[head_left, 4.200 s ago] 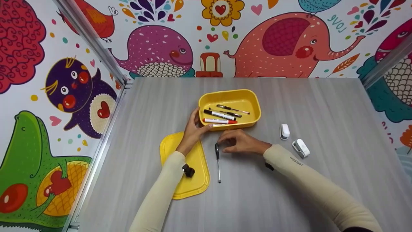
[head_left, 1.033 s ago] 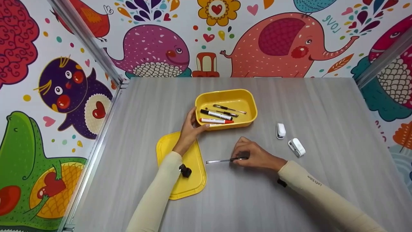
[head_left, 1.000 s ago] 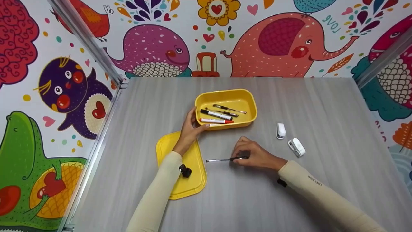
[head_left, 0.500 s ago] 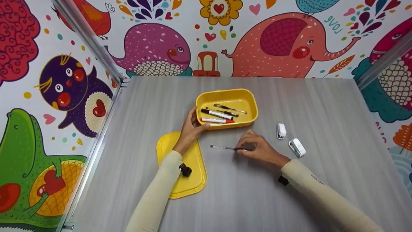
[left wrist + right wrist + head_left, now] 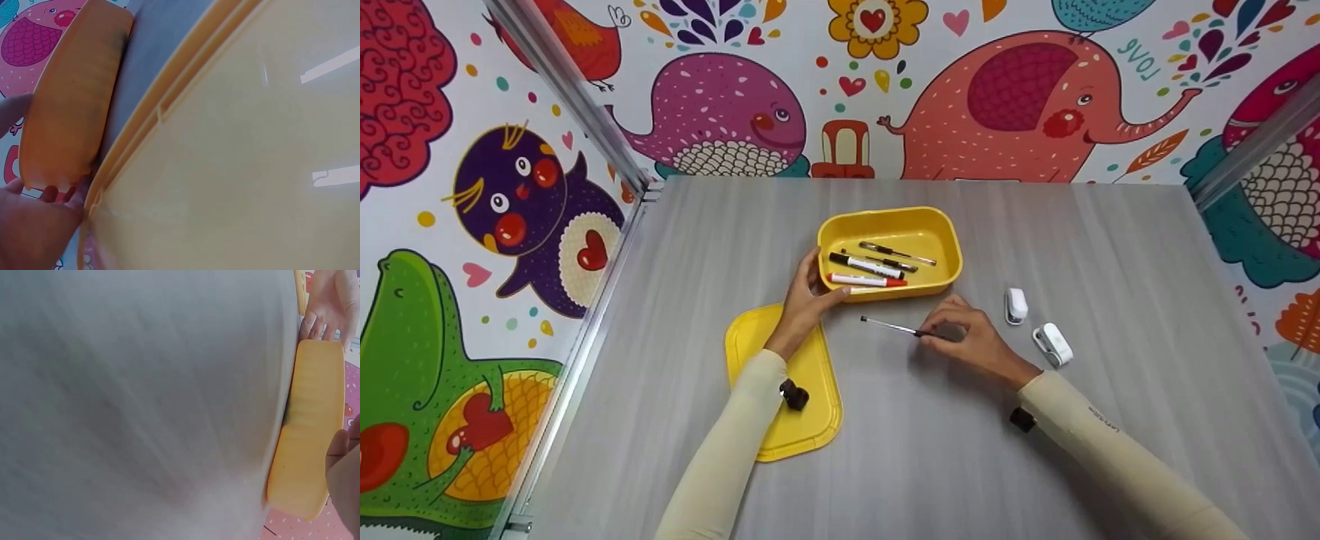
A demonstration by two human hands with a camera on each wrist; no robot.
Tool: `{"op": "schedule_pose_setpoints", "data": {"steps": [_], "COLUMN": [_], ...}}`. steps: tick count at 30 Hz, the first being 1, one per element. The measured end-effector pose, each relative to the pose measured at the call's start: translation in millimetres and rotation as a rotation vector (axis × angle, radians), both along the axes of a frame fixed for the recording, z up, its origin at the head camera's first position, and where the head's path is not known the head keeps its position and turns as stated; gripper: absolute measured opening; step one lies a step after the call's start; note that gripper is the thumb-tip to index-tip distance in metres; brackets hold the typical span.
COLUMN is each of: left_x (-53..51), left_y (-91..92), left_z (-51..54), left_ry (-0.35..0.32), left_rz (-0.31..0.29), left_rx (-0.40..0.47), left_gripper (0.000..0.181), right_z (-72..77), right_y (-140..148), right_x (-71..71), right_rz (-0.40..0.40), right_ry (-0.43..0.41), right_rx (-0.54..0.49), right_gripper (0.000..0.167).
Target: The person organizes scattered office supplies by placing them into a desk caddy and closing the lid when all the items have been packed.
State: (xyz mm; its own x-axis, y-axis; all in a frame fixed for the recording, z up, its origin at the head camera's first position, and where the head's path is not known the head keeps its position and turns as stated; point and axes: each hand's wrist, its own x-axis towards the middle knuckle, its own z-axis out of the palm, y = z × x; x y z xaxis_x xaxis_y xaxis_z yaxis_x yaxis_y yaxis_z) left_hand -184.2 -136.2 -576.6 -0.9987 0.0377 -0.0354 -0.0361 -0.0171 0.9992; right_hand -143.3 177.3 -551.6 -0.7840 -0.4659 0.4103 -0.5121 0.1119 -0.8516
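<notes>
In the head view a yellow box point(image 5: 937, 240) stands on the table with several pens and markers in it. My left hand point(image 5: 806, 304) grips its near left corner, thumb over the front rim; the left wrist view shows the fingers against the box's end wall point(image 5: 73, 101). Between thumb and fingers my right hand point(image 5: 971, 334) pinches a black-and-clear gel pen point(image 5: 892, 325), tip end pointing left, just in front of the box. Inside the box lie a black-capped marker point(image 5: 866, 265), a red-capped marker point(image 5: 866, 280) and dark pens point(image 5: 896, 253).
The yellow lid point(image 5: 802, 390) lies flat on the table under my left forearm. Two small white staplers, one nearer the box point(image 5: 1015, 306) and a second stapler point(image 5: 1052, 344), sit to the right of my right hand. A patterned wall point(image 5: 840, 97) closes off the back.
Since the earliest frame, the gel pen has gone from lying on the table into my right hand. Over the last second it has moved up towards the box. My left hand stays on the box.
</notes>
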Motion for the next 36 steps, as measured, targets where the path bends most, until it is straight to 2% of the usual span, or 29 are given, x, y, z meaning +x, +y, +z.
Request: {"op": "schedule_pose_setpoints", "data": {"steps": [3,6,12,16,23,29,36], "left_x": [-0.7,-1.0,-0.3,0.4,-1.9,-3.4,-2.9], "left_y": [0.4,0.4,0.1,-0.7,-3.2,-5.1,-4.4], "left_z": [0.4,0.7,1.0,1.9,1.8,1.4,0.2], "left_ry": [0.003,-0.001,-0.017,-0.019,0.053,0.056,0.068], "left_rz": [0.000,0.002,0.001,0.013,-0.003,-0.022,0.002], "left_rx": [0.009,0.020,0.043,0.017,-0.035,-0.027,-0.023], "left_gripper": [0.098,0.098,0.099,0.099,0.098,0.099,0.096], "right_z": [13.6,20.6,19.7,18.2,16.7,19.5,28.1], "right_y": [-0.5,0.1,1.7,1.7,0.2,0.7,0.7], "right_x": [4.4,7.2,8.2,8.0,7.8,6.8,3.3], "right_rz": [-0.022,-0.037,-0.050,-0.056,-0.048,-0.064,-0.095], "right_ry": [-0.033,-0.061,-0.095,-0.095,-0.060,-0.079,-0.122], "right_rx": [0.008,0.015,0.012,0.010,-0.015,0.006,0.032], "right_gripper": [0.022,0.021,0.019,0.018,0.020,0.018,0.014]}}
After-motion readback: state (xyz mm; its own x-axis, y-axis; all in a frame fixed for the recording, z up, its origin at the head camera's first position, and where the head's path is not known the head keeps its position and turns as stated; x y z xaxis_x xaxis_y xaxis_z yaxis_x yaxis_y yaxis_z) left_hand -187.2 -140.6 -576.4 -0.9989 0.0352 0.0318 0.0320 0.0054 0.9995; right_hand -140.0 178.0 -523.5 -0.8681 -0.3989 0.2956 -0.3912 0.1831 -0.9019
